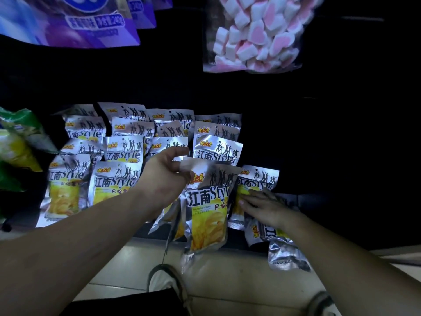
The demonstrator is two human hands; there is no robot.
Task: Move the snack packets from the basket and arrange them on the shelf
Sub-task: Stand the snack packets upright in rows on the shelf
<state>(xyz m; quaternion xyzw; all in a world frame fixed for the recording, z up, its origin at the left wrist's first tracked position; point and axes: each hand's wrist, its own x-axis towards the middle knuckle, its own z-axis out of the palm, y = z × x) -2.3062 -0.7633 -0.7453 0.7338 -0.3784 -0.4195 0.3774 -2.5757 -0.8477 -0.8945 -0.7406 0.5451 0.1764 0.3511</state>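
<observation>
A: how far along?
B: Most packets [118, 156] already sit in rows on the shelf [319, 133]. Left hand [164, 172] pinches one packet [207, 210]; right hand [264, 206] lies flat on a few more [284, 252]. Basket's out of view.

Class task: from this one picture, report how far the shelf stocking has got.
Done: many silver packets already stand in rows on the shelf. In hand: the left hand holds another packet by its top, and the right hand steadies the end packet. Left: unclear, since the basket is out of view.
</observation>
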